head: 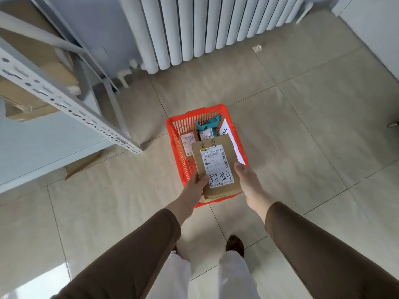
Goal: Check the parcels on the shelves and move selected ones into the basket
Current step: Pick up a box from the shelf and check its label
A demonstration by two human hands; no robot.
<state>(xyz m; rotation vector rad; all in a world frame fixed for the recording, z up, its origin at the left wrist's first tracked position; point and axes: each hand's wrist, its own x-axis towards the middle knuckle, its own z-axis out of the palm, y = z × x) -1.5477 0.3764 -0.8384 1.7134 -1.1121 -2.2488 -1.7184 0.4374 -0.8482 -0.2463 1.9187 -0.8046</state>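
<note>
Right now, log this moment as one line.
stage: placing | held: box | left hand: gripping | right hand: gripping | position: over basket | basket: holds parcels

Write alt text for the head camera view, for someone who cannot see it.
Seen from above, a person's left hand and right hand hold a brown cardboard parcel with a white shipping label over a red plastic basket on a tiled floor. The basket already holds several smaller parcels. A grey metal shelf with boxes stands at left, a white radiator behind.

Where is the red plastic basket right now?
The red plastic basket sits on the tiled floor at centre frame, right of the grey metal shelf, beneath the brown cardboard parcel.
</note>
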